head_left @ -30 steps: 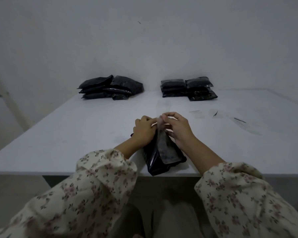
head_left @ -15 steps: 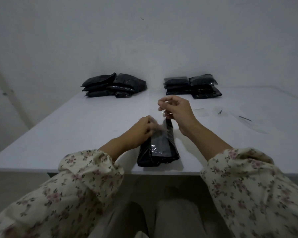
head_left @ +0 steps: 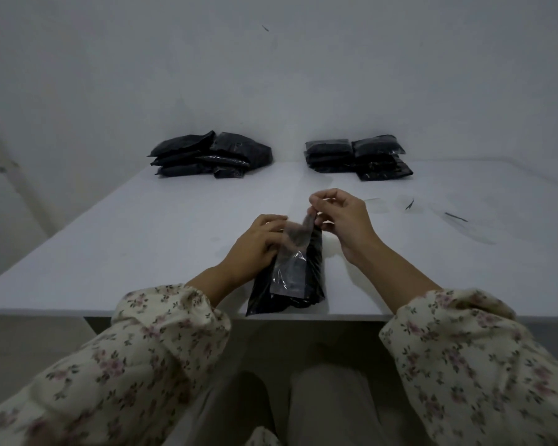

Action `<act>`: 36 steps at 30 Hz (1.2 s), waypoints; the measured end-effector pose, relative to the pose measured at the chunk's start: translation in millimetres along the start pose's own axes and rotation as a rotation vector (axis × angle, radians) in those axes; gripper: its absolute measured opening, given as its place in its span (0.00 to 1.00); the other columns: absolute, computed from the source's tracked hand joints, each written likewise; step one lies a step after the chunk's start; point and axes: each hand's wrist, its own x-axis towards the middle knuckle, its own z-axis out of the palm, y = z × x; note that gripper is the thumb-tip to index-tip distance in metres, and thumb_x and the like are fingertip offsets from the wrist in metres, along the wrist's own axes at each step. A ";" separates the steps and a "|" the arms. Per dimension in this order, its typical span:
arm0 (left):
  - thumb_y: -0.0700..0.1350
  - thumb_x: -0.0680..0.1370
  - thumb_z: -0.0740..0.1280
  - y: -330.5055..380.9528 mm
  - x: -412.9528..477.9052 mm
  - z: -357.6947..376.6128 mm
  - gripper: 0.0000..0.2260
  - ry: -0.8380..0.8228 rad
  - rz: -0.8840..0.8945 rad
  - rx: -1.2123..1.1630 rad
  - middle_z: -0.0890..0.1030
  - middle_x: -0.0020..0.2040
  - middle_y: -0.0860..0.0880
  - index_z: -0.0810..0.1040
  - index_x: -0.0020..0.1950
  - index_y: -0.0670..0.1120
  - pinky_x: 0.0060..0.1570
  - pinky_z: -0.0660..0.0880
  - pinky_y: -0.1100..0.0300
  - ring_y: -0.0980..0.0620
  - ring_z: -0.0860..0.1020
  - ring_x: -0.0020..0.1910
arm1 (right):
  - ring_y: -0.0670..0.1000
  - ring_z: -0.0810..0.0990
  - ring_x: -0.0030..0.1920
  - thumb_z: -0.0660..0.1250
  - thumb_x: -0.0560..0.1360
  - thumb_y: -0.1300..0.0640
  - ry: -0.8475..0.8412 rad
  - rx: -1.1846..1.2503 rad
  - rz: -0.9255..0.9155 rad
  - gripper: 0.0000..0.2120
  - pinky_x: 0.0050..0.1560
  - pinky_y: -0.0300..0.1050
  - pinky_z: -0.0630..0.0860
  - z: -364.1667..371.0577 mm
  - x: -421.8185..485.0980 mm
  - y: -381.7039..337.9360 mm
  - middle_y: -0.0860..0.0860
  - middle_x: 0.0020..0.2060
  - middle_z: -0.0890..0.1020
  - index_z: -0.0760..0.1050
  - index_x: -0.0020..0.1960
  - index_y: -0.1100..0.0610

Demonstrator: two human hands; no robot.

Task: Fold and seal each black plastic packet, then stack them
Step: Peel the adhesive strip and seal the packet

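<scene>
A black plastic packet (head_left: 290, 278) lies at the near edge of the white table (head_left: 142, 233), its clear top flap standing up. My left hand (head_left: 258, 243) rests on the packet's left side and holds it down with curled fingers. My right hand (head_left: 339, 220) pinches the tip of the clear flap between thumb and fingers, just above the packet. A loose pile of black packets (head_left: 211, 154) sits at the far left. A neater stack of black packets (head_left: 358, 157) sits at the far right.
A wall stands right behind both piles. Thin clear strips (head_left: 376, 204) and a dark sliver (head_left: 456, 216) lie on the table to the right of my right hand. My floral sleeves and knees fill the foreground below the table edge.
My right hand pulled away from the left and rose with the clear flap, then came down a little toward the packet. The packet shifted from tilted to lying straighter.
</scene>
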 end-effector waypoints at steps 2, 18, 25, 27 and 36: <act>0.34 0.73 0.64 0.5 0.8 -1.0 0.10 -0.079 0.038 0.009 0.73 0.63 0.58 0.82 0.45 0.47 0.58 0.68 0.54 0.51 0.65 0.67 | 0.44 0.74 0.28 0.70 0.74 0.63 0.001 -0.026 -0.033 0.05 0.32 0.36 0.70 0.2 1.0 -6.6 0.50 0.31 0.81 0.77 0.41 0.56; 0.35 0.74 0.54 -3.0 -9.3 -6.4 0.21 -0.210 -0.002 -0.038 0.72 0.63 0.46 0.80 0.60 0.46 0.63 0.58 0.65 0.54 0.64 0.61 | 0.47 0.75 0.33 0.68 0.75 0.60 -0.058 -0.225 0.058 0.05 0.35 0.36 0.71 5.2 11.0 11.2 0.51 0.36 0.81 0.75 0.41 0.54; 0.28 0.72 0.59 -5.2 -10.1 2.7 0.21 -0.065 0.026 -0.061 0.75 0.57 0.43 0.84 0.54 0.46 0.60 0.66 0.63 0.51 0.70 0.58 | 0.40 0.75 0.34 0.69 0.75 0.61 -0.065 -0.292 0.026 0.05 0.35 0.27 0.70 4.9 16.3 14.7 0.48 0.36 0.78 0.76 0.40 0.55; 0.29 0.73 0.60 -3.8 -10.8 3.5 0.19 -0.037 0.017 -0.060 0.77 0.55 0.42 0.84 0.53 0.46 0.58 0.67 0.63 0.51 0.71 0.56 | 0.42 0.77 0.40 0.70 0.74 0.61 -0.051 -0.314 0.011 0.03 0.41 0.31 0.70 5.0 19.0 19.9 0.48 0.39 0.80 0.78 0.41 0.56; 0.30 0.71 0.61 -2.7 -11.3 4.0 0.20 0.006 -0.033 -0.039 0.80 0.52 0.42 0.83 0.55 0.45 0.55 0.60 0.78 0.51 0.69 0.52 | 0.45 0.78 0.40 0.69 0.73 0.64 -0.057 -0.290 0.053 0.04 0.44 0.35 0.73 11.8 23.6 33.2 0.50 0.37 0.81 0.78 0.40 0.58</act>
